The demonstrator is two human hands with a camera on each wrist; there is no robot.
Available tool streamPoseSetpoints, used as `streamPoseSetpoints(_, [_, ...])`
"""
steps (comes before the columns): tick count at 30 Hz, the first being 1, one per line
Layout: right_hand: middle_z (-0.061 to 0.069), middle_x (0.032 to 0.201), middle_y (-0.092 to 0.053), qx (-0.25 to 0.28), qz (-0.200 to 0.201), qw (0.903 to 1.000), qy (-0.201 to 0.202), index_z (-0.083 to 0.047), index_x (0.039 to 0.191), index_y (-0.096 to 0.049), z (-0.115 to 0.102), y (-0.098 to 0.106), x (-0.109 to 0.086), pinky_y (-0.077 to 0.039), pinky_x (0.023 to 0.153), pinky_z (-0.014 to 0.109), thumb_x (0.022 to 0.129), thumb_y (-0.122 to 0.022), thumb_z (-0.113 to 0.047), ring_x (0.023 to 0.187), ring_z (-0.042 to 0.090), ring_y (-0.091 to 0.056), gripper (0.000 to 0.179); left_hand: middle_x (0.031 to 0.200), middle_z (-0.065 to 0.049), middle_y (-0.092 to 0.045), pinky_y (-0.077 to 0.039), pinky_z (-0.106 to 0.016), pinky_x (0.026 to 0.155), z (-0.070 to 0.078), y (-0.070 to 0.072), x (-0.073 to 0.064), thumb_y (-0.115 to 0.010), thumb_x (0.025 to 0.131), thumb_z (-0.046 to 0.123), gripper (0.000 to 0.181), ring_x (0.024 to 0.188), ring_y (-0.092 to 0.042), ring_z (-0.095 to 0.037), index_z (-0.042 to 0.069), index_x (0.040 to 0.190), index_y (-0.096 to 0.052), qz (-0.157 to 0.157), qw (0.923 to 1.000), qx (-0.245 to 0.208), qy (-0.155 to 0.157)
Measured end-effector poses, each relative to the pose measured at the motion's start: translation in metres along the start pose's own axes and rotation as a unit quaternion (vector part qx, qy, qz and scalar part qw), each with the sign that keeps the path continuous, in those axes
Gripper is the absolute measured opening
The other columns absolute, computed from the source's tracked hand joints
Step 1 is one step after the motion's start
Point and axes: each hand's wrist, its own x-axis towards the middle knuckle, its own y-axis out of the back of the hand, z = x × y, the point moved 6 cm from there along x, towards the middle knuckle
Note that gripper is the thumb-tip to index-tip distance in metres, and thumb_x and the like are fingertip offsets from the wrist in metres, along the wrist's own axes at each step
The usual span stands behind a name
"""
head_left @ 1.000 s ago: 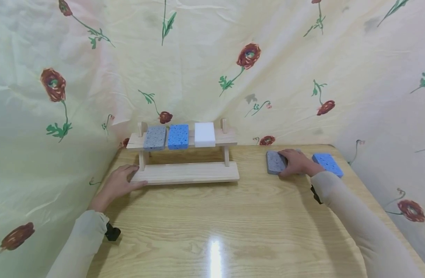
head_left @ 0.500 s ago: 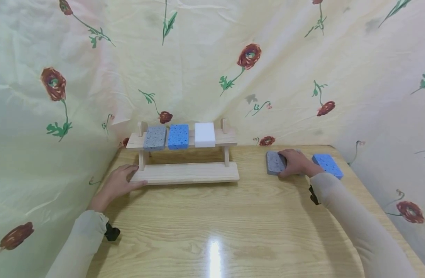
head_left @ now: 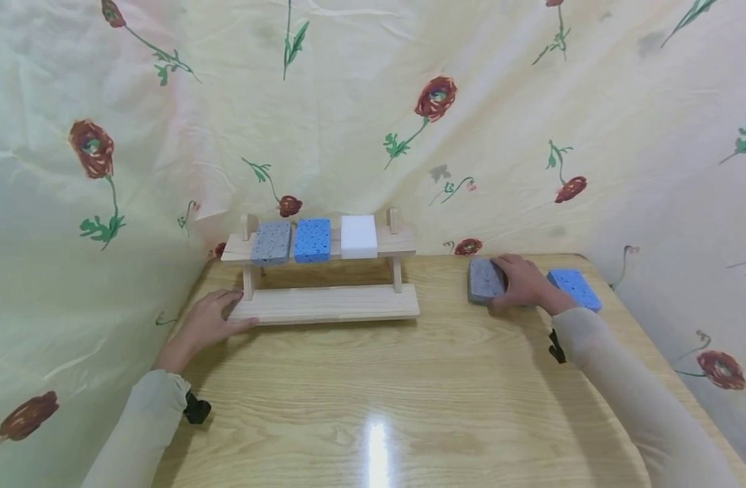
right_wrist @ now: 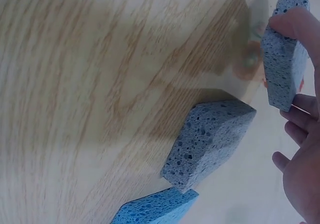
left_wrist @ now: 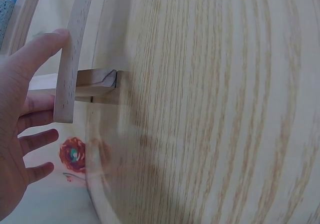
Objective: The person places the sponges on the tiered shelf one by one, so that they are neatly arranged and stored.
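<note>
My right hand (head_left: 524,283) grips a grey sponge (head_left: 485,281) between thumb and fingers at the right of the table. In the right wrist view this held sponge (right_wrist: 279,67) is raised off the tabletop, its shadow apart from it. A second grey sponge (right_wrist: 207,139) lies on the table beside it, mostly covered by my hand in the head view. At the far left, my left hand (head_left: 206,321) holds the end of the lower board (head_left: 330,305) of a two-tier wooden rack. The left wrist view has the thumb pressed to the board's front edge (left_wrist: 70,59), fingers behind.
On the rack's upper board (head_left: 403,242) sit a grey sponge (head_left: 272,242), a blue sponge (head_left: 313,240) and a white sponge (head_left: 358,236) in a row. Another blue sponge (head_left: 575,289) lies by my right wrist. A flowered cloth (head_left: 360,135) hangs behind the wooden table (head_left: 348,393).
My right hand has lifted the grey sponge slightly from the table. My left hand and the rack have stayed put.
</note>
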Motion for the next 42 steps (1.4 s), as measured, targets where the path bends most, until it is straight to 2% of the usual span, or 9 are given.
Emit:
streamPoseSetpoints(8, [0.034, 0.145, -0.046, -0.010, 0.052, 0.9979, 0.036, 0.011, 0.148, -0.042, -0.010, 0.011, -0.007, -0.033, 0.111, 0.071, 0.070, -0.089, -0.038, 0.136, 0.053, -0.039, 0.103, 0.147, -0.033, -0.050, -0.037, -0.065, 0.115, 0.002, 0.001, 0.000, -0.072, 0.086, 0.063, 0.089, 0.136, -0.046, -0.052, -0.004, 0.142, -0.055, -0.009, 0.9999, -0.001, 0.006])
streamPoseSetpoints(15, [0.032, 0.148, -0.044, -0.005, 0.066, 0.9970, 0.040, 0.009, 0.150, -0.039, -0.024, 0.018, -0.012, -0.030, 0.115, 0.069, 0.072, -0.089, -0.033, 0.140, 0.050, -0.036, 0.102, 0.147, -0.033, -0.050, -0.037, -0.065, 0.115, 0.002, 0.001, -0.001, -0.072, 0.086, 0.062, 0.089, 0.136, -0.045, -0.053, -0.005, 0.142, -0.055, -0.007, 1.0000, -0.001, 0.005])
streamPoseSetpoints(21, [0.030, 0.144, -0.047, -0.006, 0.098, 0.9927, 0.070, 0.010, 0.148, -0.042, -0.038, 0.025, -0.017, -0.034, 0.110, 0.068, 0.070, -0.089, -0.034, 0.136, 0.049, -0.040, 0.101, 0.147, -0.033, -0.050, -0.038, -0.066, 0.114, 0.002, 0.001, -0.001, -0.072, 0.086, 0.063, 0.089, 0.136, -0.045, -0.053, -0.005, 0.142, -0.055, -0.006, 1.0000, -0.001, 0.003])
streamPoseSetpoints(30, [0.028, 0.146, -0.047, 0.007, 0.113, 0.9894, 0.090, 0.007, 0.149, -0.042, -0.066, 0.034, -0.026, -0.036, 0.110, 0.068, 0.069, -0.091, -0.034, 0.137, 0.048, -0.042, 0.103, 0.146, -0.032, -0.052, -0.038, -0.065, 0.114, 0.002, 0.000, -0.001, -0.073, 0.086, 0.060, 0.087, 0.135, -0.047, -0.053, -0.005, 0.141, -0.056, 0.001, 1.0000, -0.002, -0.005])
streamPoseSetpoints(34, [0.026, 0.147, -0.049, -0.001, 0.128, 0.9856, 0.111, 0.005, 0.149, -0.044, -0.080, 0.037, -0.027, -0.040, 0.108, 0.067, 0.067, -0.091, -0.037, 0.135, 0.046, -0.045, 0.103, 0.145, -0.033, -0.052, -0.039, -0.065, 0.113, 0.002, 0.001, -0.001, -0.073, 0.086, 0.060, 0.087, 0.134, -0.048, -0.052, -0.005, 0.140, -0.056, 0.002, 1.0000, 0.000, -0.006])
streamPoseSetpoints(42, [0.025, 0.149, -0.048, 0.007, 0.130, 0.9797, 0.152, 0.004, 0.151, -0.043, -0.104, 0.038, -0.025, -0.036, 0.111, 0.066, 0.067, -0.091, -0.039, 0.137, 0.046, -0.043, 0.106, 0.144, -0.033, -0.054, -0.041, -0.064, 0.113, 0.002, 0.001, 0.000, -0.074, 0.085, 0.060, 0.087, 0.133, -0.049, -0.052, -0.006, 0.139, -0.057, 0.007, 0.9999, 0.003, -0.013])
